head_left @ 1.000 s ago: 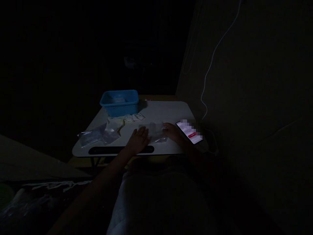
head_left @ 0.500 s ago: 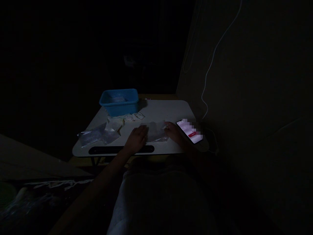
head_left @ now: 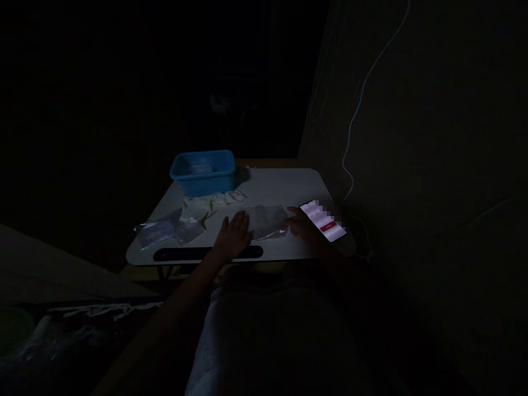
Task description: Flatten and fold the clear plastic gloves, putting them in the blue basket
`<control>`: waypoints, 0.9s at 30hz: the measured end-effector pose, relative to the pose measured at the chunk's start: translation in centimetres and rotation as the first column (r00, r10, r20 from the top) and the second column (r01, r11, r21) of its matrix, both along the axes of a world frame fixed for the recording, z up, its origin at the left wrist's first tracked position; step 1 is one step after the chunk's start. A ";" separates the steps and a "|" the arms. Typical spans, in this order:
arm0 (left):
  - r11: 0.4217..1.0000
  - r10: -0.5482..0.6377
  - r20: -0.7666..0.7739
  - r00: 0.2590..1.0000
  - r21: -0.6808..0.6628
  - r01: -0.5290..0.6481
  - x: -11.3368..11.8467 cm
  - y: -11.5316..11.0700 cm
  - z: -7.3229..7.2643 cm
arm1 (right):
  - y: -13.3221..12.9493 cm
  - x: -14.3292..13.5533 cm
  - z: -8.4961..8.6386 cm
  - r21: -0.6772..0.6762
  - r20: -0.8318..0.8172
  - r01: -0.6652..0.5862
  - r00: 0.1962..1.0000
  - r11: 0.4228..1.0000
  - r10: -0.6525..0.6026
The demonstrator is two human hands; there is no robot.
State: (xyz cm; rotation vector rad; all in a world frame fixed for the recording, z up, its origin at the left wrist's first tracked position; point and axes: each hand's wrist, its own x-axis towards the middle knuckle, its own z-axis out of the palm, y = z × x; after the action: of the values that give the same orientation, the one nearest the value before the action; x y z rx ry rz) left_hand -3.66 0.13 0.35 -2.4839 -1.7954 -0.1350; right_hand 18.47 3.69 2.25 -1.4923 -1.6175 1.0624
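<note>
A clear plastic bag (head_left: pixel 269 220) lies flat on the white table (head_left: pixel 280 184), between my two hands. My left hand (head_left: pixel 234 235) rests with its fingers spread on the left edge of that bag and holds nothing. Beside the right edge of the bag is my right hand (head_left: pixel 300 224), its fingers apart and nothing visible in them. The lit phone (head_left: pixel 325 223) lies just right of my right hand. More clear plastic (head_left: pixel 165 228) lies at the table's left side, next to crumpled pale pieces (head_left: pixel 196 208).
A blue basket (head_left: pixel 210 183) with something pale inside stands at the table's back left. A black slot (head_left: pixel 181 253) runs along the front edge. On the right, a white cable (head_left: pixel 350 129) hangs down the dark wall.
My right hand has opened its fingers and drawn slightly right, off the bag's edge. The fingers of my left hand are spread wider. The whole view has shifted slightly.
</note>
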 end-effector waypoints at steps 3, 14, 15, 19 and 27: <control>1.000 0.012 -0.044 0.999 -0.010 -0.012 0.1 -0.1 0.3 | -1.6 0.3 0.7 -0.157 -0.088 -0.054 0.995 0.986 0.040; 1.000 0.014 -0.096 0.995 -0.008 -0.015 0.1 -0.1 0.3 | -3.0 -0.7 1.1 -0.236 -0.152 -0.072 0.988 0.969 0.036; 1.000 0.012 -0.095 0.995 -0.002 -0.012 0.1 -0.1 0.3 | -3.0 -0.6 1.1 -0.236 -0.143 -0.075 0.989 0.969 0.042; 1.000 0.009 -0.089 0.996 0.017 -0.008 0.1 -0.1 0.3 | -2.8 0.3 0.8 -0.213 -0.085 -0.047 0.996 0.976 0.030; 1.000 0.012 -0.086 0.996 -0.001 -0.012 0.1 0.0 0.3 | -2.6 0.4 0.8 -0.206 0.051 -0.078 0.995 0.975 0.090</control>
State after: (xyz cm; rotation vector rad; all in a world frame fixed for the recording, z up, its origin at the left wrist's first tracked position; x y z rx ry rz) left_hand -3.56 0.13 0.61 -2.4389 -1.7769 -0.0256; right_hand 18.91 1.08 3.07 -1.6138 -1.6662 1.2747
